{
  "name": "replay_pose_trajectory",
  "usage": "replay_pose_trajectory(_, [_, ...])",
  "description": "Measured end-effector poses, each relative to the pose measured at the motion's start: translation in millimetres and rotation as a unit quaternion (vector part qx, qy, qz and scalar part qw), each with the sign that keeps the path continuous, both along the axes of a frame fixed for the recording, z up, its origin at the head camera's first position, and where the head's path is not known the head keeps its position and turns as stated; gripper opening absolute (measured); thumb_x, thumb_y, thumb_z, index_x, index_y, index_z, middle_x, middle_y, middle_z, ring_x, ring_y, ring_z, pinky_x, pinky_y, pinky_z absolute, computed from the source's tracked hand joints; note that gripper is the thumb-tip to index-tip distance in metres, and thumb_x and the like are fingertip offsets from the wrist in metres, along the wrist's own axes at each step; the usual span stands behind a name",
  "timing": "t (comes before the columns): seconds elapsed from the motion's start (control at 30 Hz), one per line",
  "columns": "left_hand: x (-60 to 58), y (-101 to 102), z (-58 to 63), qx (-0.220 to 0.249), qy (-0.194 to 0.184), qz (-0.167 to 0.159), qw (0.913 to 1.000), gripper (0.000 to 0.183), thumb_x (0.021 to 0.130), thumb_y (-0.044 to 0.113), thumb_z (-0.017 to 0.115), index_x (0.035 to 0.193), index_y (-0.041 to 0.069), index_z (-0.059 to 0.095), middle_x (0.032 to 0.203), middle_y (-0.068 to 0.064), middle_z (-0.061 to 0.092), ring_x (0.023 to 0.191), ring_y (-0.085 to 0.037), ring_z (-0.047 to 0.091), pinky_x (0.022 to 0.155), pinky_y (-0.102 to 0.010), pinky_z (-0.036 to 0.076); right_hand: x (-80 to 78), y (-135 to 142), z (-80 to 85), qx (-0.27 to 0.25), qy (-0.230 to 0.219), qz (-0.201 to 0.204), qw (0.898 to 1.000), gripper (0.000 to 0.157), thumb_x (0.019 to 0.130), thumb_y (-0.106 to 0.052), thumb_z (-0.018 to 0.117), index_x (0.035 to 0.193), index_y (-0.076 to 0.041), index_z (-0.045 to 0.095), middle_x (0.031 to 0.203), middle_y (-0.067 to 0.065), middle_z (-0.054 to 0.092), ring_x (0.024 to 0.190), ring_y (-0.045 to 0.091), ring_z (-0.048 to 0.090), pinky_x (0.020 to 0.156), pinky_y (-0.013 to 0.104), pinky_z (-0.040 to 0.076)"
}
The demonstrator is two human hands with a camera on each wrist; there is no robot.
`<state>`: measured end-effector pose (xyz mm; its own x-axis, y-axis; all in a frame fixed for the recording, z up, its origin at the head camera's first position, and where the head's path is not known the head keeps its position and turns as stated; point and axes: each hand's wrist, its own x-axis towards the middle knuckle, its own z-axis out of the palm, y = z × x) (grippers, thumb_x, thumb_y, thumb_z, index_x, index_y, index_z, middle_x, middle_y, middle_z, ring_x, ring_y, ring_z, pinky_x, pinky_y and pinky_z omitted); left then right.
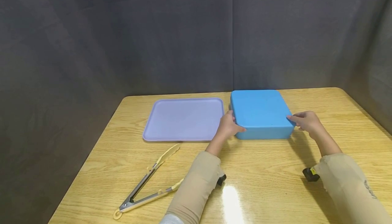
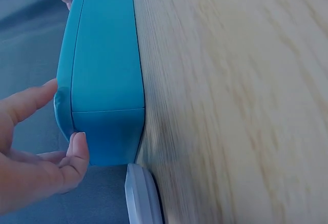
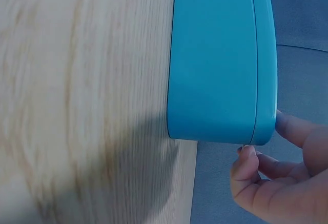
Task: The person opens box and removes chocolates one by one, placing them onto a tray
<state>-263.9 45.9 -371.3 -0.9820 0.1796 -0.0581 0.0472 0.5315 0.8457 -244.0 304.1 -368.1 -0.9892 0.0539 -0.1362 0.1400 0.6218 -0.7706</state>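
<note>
A blue lidded box [image 1: 264, 133] stands on the table, its flat lid [image 1: 260, 106] lying on it. At the near left corner my left hand [image 1: 228, 125] pinches the lid's edge, with one digit against the top and fingertips [image 2: 78, 144] at the seam. My right hand [image 1: 307, 122] holds the lid at the right side in a similar pinch; in the right wrist view its fingertips [image 3: 246, 155] touch the edge by the seam. Only a thin line shows between lid and box. What lies inside the box is hidden.
A lilac tray [image 1: 185, 118] lies just left of the box. Spread tongs [image 1: 142, 183] with cream tips rest at the front left, partly covered by my left sleeve [image 1: 196, 186]. Dark cloth [image 1: 177, 37] hangs behind the wooden table [image 1: 260, 169].
</note>
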Motion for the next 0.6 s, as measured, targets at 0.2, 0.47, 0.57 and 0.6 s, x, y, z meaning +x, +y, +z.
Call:
replay_pose_trajectory(0.2, [-1.2, -0.6, -1.3, 0.000, -0.022, 0.015, 0.9997, 0.075, 0.067, 0.009, 0.079, 0.129, -0.004, 0.039, 0.116, -0.016, 0.053, 0.109, -0.027, 0.049, 0.085, -0.032, 0.042, -2.6, -1.5, -2.9, -0.002, 0.002, -0.013, 1.000, 0.062, 0.092, -0.033, 0.045, 0.118, 0.022, 0.039, 0.106, 0.029, 0.047, 0.092, 0.036, 0.048, 0.078, 0.044, 0.043])
replay_pose_trajectory(0.47, [-3.1, 1.0, -2.9, 0.008, -0.046, 0.036, 0.9982, 0.066, 0.065, 0.008, 0.079, 0.121, -0.005, 0.046, 0.113, -0.015, 0.055, 0.106, -0.026, 0.050, 0.083, -0.030, 0.043, -4.1, -1.7, 1.1, -0.008, -0.006, -0.023, 1.000, 0.063, 0.090, -0.036, 0.048, 0.117, 0.020, 0.042, 0.080, 0.005, 0.052, 0.069, 0.016, 0.052, 0.069, 0.038, 0.045])
replay_pose_trajectory(0.57, [-2.5, 1.3, -1.7, 0.017, -0.056, 0.043, 0.9973, 0.065, 0.066, 0.009, 0.079, 0.120, -0.005, 0.047, 0.114, -0.015, 0.055, 0.107, -0.026, 0.050, 0.083, -0.031, 0.043, -5.1, 0.5, 0.0, -0.018, 0.000, -0.027, 0.999, 0.063, 0.090, -0.035, 0.050, 0.116, 0.022, 0.042, 0.077, 0.002, 0.052, 0.061, 0.009, 0.051, 0.063, 0.031, 0.047])
replay_pose_trajectory(0.6, [-2.4, 1.4, -1.1, 0.022, -0.060, 0.045, 0.9969, 0.065, 0.066, 0.009, 0.079, 0.120, -0.005, 0.047, 0.114, -0.015, 0.055, 0.107, -0.026, 0.050, 0.083, -0.031, 0.043, -5.4, 1.3, -0.4, -0.023, 0.000, -0.028, 0.999, 0.063, 0.090, -0.035, 0.050, 0.116, 0.022, 0.043, 0.076, 0.002, 0.052, 0.060, 0.008, 0.050, 0.062, 0.029, 0.048])
